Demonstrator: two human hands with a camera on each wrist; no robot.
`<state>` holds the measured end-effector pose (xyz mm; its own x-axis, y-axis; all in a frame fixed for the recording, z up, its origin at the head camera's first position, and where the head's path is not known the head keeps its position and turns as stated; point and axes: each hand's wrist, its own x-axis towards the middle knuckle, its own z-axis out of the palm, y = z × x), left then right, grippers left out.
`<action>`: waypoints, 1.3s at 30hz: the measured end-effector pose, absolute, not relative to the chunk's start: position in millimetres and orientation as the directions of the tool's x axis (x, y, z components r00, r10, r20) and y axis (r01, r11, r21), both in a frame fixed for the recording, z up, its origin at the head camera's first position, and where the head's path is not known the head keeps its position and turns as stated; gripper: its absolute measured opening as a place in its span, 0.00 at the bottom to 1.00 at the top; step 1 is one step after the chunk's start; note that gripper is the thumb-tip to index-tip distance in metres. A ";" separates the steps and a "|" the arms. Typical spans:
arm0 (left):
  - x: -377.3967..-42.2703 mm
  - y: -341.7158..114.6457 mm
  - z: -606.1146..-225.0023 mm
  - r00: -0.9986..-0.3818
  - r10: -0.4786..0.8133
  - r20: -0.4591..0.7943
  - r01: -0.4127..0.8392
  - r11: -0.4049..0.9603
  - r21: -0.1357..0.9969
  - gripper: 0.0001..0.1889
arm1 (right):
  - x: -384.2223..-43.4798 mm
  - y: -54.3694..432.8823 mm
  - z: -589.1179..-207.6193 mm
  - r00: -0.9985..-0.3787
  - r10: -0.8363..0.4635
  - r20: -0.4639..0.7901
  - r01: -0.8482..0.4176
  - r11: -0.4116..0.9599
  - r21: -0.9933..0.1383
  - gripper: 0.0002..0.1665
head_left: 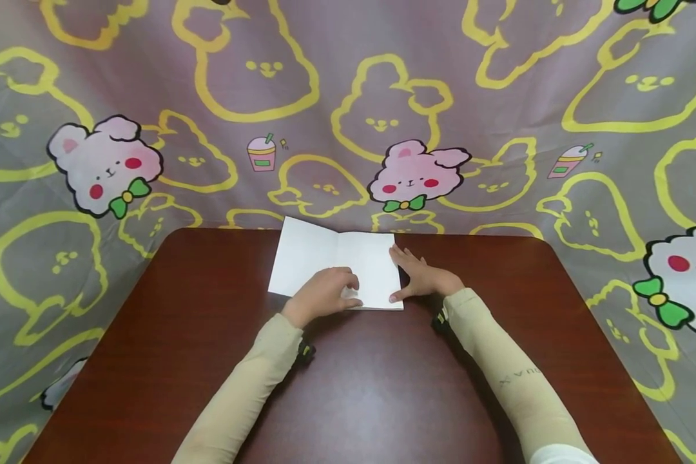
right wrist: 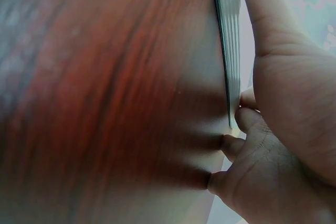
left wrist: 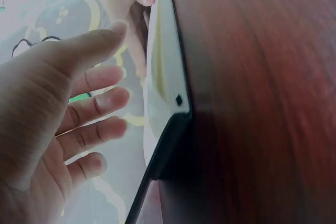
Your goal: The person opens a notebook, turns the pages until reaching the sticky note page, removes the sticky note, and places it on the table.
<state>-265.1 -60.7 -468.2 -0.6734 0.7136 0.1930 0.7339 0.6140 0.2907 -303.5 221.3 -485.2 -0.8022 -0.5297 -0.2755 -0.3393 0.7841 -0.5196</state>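
A notebook [head_left: 307, 258] with blank white pages lies spread at the table's far edge. Its dark cover [left wrist: 165, 142] and page edges show in the left wrist view. My left hand [head_left: 321, 293] is over the lower middle of the notebook, fingers loosely bent; in the left wrist view they stand apart from the pages and hold nothing. At the notebook's right side, my right hand [head_left: 420, 277] rests with thumb and fingers spread along the edge. Stacked page edges [right wrist: 229, 24] appear beside that hand in the right wrist view, where some fingertips touch the table.
The dark reddish-brown table [head_left: 377, 393] has rounded far corners. A grey curtain [head_left: 319, 135] with yellow outlines and cartoon faces hangs behind it and at both sides. Each wrist wears a small black device [head_left: 306, 352] under a beige sleeve [head_left: 238, 393].
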 end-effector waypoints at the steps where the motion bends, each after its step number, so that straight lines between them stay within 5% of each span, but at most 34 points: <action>1: -265.2 -59.5 -469.3 -0.675 0.714 0.189 0.733 0.615 0.291 0.14 | -303.2 220.6 -484.7 -0.802 -0.531 -0.272 -0.339 0.781 -0.525 0.76; 26: -266.3 -52.7 -471.8 -0.715 0.695 0.074 0.677 0.662 0.320 0.14 | -306.5 221.7 -488.7 -0.799 -0.554 -0.233 -0.368 0.758 -0.539 0.75; 39: -261.7 -62.2 -467.2 -0.649 0.732 0.206 0.759 0.638 0.127 0.16 | -305.2 233.5 -486.6 -0.793 -0.575 -0.203 -0.378 0.724 -0.577 0.76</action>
<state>-261.7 -62.2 -467.2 -0.6494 0.7320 0.2061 0.7595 0.6380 0.1271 -305.2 233.5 -486.6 -0.7925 -0.5750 -0.2032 -0.3778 0.7245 -0.5766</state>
